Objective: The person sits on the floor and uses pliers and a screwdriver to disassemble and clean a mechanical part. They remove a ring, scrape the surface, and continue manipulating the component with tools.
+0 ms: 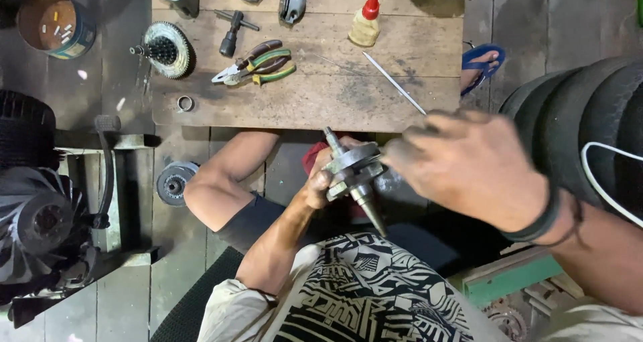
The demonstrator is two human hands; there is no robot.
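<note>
My left hand grips a metal crankshaft in front of my chest, fingers wrapped around its round webs. One shaft end points up toward the wooden bench, the other down toward my patterned shirt. My right hand, blurred and wearing a dark wristband, comes in from the right. Its bent fingertips reach the crankshaft's right side. Whether they grip it is unclear.
On the bench lie pliers, a T-handle wrench, an oil bottle with a red cap, a thin rod, a toothed disc and a small ring. Tyres stand right, an engine left.
</note>
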